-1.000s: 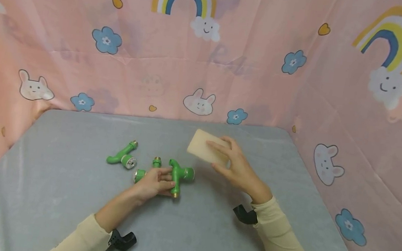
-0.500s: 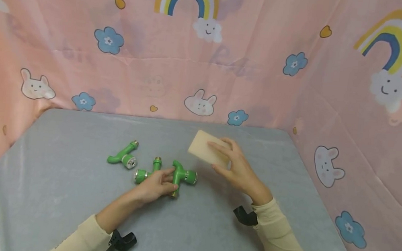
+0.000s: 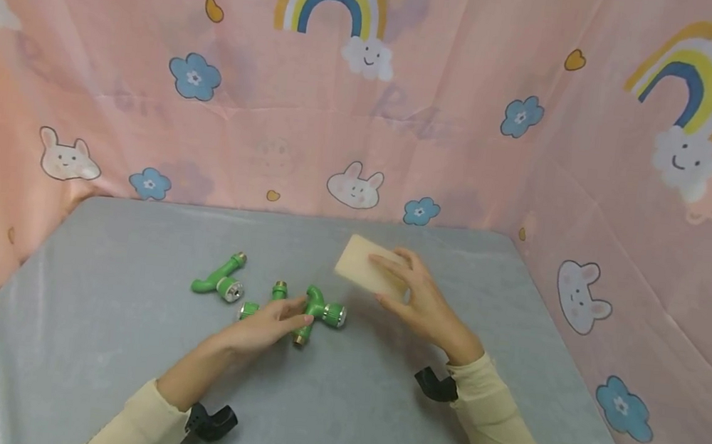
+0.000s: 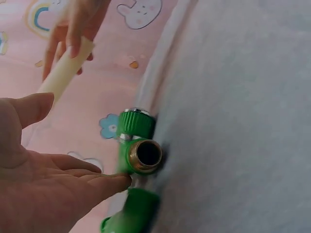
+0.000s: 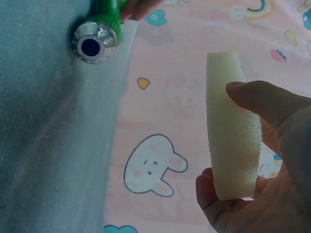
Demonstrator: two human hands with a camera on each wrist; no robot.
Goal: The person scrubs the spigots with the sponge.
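My right hand (image 3: 422,300) holds a pale cream sponge (image 5: 232,131) above the table, thumb on one face and fingers on the other. Fingers extended and thumb apart, my left hand (image 3: 265,324) is beside a green tap (image 3: 317,310); in the left wrist view its fingertips reach the tap's brass-threaded end (image 4: 146,155), and whether they touch it I cannot tell. A second green tap (image 3: 279,290) lies behind that hand, partly hidden by it. Farther left lies a third green tap (image 3: 218,279), with a brass end and a silver-faced knob.
Grey cloth covers the table (image 3: 93,340). A pink patterned curtain (image 3: 451,167) hangs along its back and sides. Black wrist mounts (image 3: 213,423) stick out from both sleeves.
My left hand has let go of the right-hand tap and drawn slightly back to the left. That tap turned and now lies tilted. The right hand keeps holding the sponge in nearly the same place.
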